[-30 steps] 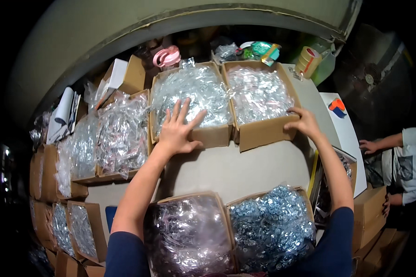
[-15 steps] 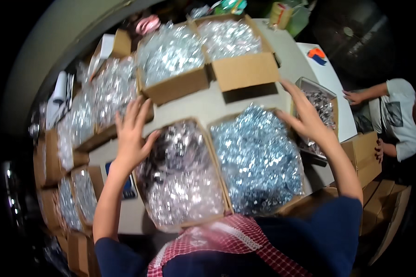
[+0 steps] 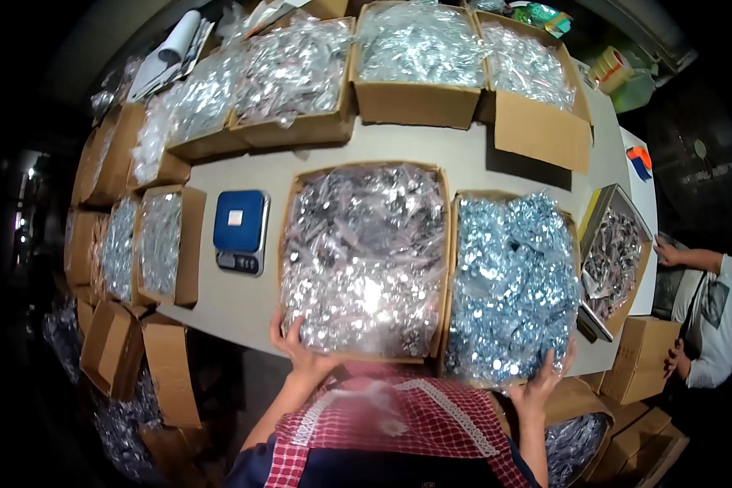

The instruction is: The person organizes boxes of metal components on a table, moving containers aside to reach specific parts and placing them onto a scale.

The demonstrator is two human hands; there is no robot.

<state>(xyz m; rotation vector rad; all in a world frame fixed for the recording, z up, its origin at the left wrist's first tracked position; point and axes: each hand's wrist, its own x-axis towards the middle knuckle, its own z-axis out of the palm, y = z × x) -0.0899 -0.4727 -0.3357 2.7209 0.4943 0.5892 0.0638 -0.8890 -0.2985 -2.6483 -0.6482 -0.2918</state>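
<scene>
Two cardboard boxes stand side by side before me, filled with shiny plastic packets. The left box holds silver packets [image 3: 366, 252]; blue packets [image 3: 512, 285] fill the right one. My left hand [image 3: 307, 358] is closed round the near left corner of the silver packets' box, fingers up its outer side. At the near right corner of the blue packets' box, my right hand [image 3: 538, 386] grips with its fingers along the side and the thumb at the near edge. Part of each hand's grip is hidden below the rims.
A blue-topped scale [image 3: 240, 224] lies to the left. Several packet-filled boxes [image 3: 415, 104] line the table's far side and left end. An angled tray [image 3: 644, 281] of dark packets stands at right, near another person [image 3: 712, 325], whose hand touches a carton [image 3: 636, 358].
My hands have come from the far outer sides of the two boxes to their near outer corners and closed there. The view has swung, and the scale now shows fully.
</scene>
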